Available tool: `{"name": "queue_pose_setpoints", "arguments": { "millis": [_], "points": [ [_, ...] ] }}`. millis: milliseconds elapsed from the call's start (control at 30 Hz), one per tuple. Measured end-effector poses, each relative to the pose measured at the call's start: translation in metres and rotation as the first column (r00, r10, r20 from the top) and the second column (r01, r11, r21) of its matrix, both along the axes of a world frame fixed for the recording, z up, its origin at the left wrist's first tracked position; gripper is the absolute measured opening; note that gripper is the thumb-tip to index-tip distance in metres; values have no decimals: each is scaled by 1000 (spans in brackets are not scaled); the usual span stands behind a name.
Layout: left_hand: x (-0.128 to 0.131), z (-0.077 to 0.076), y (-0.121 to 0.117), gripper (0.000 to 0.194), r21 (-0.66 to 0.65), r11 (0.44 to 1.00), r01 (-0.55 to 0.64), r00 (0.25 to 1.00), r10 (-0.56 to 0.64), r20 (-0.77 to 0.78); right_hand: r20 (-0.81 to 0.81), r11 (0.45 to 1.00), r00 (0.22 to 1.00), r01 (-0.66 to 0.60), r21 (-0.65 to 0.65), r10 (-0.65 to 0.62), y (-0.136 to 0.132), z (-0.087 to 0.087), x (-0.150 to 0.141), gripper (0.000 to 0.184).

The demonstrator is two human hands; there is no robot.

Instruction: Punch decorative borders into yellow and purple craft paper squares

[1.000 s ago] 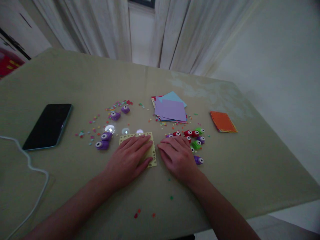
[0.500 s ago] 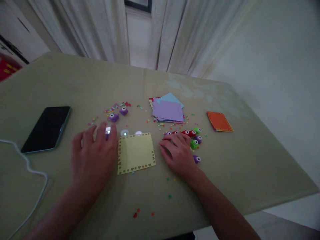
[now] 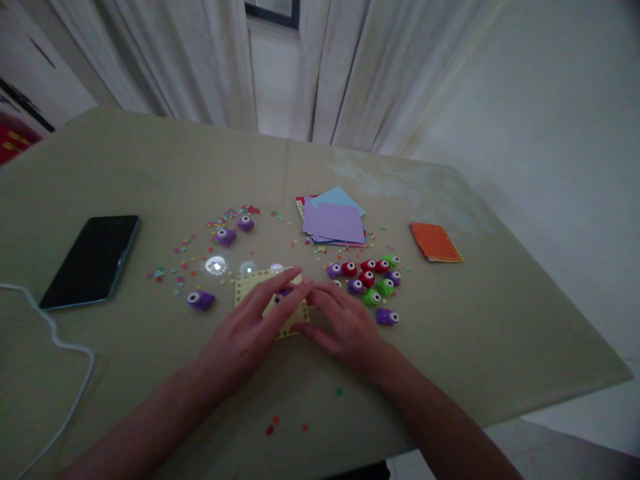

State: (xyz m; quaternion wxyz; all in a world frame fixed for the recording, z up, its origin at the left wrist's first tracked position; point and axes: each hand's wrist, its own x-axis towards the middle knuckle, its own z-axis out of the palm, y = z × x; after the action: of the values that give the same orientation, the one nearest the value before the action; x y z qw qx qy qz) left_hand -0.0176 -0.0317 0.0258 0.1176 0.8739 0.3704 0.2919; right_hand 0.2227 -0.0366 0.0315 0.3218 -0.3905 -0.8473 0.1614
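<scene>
Left hand (image 3: 245, 327), head view: angled in from the table's (image 3: 200, 160) near edge, back upward, fingers stretched rightward over the yellow card (image 3: 245, 285) and around a purple punch (image 3: 283, 293); whether pinching it, impossible to say.
Right hand (image 3: 345, 320): slanting in from the near edge, fingers reaching left to the opposite fingertips, thumb spread apart below, at the card's lower right; whether gripping anything, impossible to say.
Yellow card: nearer the table's near edge than the far, partly covered.
Purple punch: over the card, between left fingers.
</scene>
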Motion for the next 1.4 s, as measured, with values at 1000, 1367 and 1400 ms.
{"name": "queue_pose_setpoints", "arguments": {
  "millis": [1000, 1367, 1400],
  "points": [
    [10, -12, 8, 58, -107, 992, -63, 998, 64, 11, -446, 912, 860, 51, -407, -248, 18, -22, -18, 32],
    [1, -21, 10, 82, -64, 994, -85, 965, 66, -255, -374, 859, 819, 255, -443, -436, 34, -19, 6, 28],
    [0, -21, 10, 82, -66, 994, -87, 964, 67, -258, -342, 866, 845, 245, -436, -411, 33, -18, 7, 27]
  ]
}}
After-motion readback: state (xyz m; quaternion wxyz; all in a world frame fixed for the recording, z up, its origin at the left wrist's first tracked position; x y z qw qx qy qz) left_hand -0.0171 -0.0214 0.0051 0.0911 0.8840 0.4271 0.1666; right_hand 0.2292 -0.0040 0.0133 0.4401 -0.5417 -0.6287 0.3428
